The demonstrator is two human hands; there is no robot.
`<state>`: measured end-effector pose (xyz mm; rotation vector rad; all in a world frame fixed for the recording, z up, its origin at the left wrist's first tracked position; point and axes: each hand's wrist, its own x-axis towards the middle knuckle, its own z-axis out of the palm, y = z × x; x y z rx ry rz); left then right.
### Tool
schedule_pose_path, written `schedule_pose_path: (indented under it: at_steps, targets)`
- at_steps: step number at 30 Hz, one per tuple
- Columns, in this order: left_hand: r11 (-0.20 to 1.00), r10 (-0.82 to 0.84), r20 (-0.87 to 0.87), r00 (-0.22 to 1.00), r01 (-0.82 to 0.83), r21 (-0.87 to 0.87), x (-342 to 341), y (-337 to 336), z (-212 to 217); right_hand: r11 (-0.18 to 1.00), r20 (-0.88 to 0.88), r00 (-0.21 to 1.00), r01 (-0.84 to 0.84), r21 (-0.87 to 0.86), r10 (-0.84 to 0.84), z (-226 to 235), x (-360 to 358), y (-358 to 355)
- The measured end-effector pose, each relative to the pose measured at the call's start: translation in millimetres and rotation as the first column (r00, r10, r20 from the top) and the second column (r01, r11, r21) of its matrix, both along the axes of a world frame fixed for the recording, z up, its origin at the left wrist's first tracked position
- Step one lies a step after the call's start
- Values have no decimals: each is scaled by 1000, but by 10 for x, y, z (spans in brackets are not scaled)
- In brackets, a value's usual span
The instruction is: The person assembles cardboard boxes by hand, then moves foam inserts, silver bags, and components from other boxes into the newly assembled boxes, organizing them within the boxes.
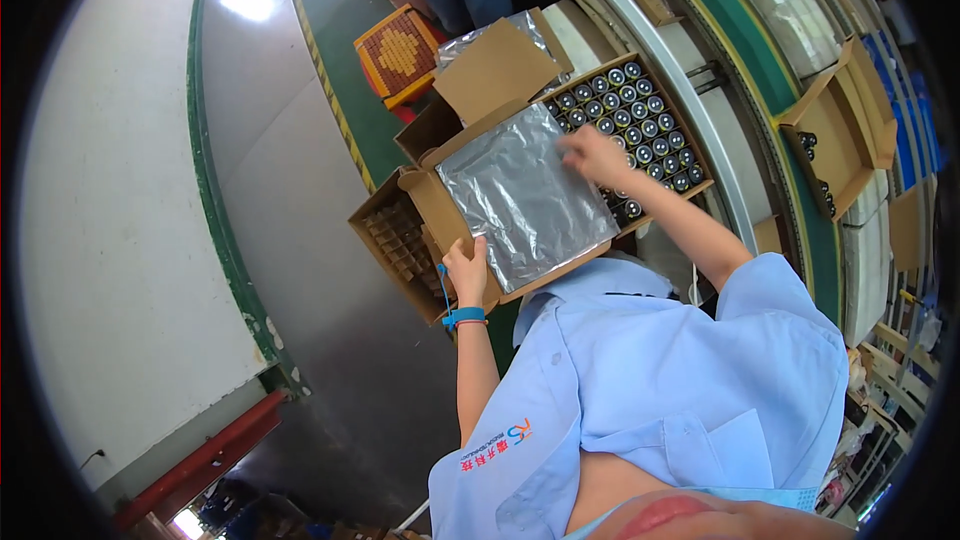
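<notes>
Both hands grip the same silver foil sheet [525,195], one at each end. The right hand [597,156] has its fingers curled down on the sheet's far right corner, and the left hand [467,270] pinches the near left corner with the thumb on top, a blue wristband [463,317] just behind it. Whether the fingers of either hand reach under the foil cannot be told from this view.

The foil sheet lies flat over the left part of an open cardboard box [560,180], its long axis running from the left hand up and away toward the right hand. Beyond the sheet's right edge the box still shows rows of upright dark cylinders with round metal tops [640,120], so the uncovered part lies on the right-hand side of the sheet, and the right hand is the nearer of the two to it.

Left of the foil sheet, touching the box, stands a smaller carton with a brown divider grid [400,235]. Beyond the sheet, an opened cardboard flap [497,68] rises, and farther off sits a woven orange and yellow cushion [398,52]. Well to the right of the sheet, past a grey rail, another open box [835,135] rests on a green conveyor belt [765,50].
</notes>
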<state>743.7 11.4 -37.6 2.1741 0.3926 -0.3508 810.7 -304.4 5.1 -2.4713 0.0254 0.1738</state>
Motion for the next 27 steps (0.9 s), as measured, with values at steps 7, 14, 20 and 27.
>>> schedule_pose_path:
  at_steps: [7,14,20,27]
  targets:
    - [995,19,-67,998,-13,99,34,-459,188,896,96,958,288,-339,-271,-305,599,-1233]
    - [899,117,-165,979,-175,-402,22,-555,443,850,107,983,-72,-522,149,-373,791,-1318]
    - [629,476,-2,879,-342,-698,-325,-408,883,686,-160,938,-336,-645,309,-192,897,-1231]
    - [266,781,-17,625,-357,-896,-1026,305,1026,829,201,952,-86,-552,232,521,485,-1264]
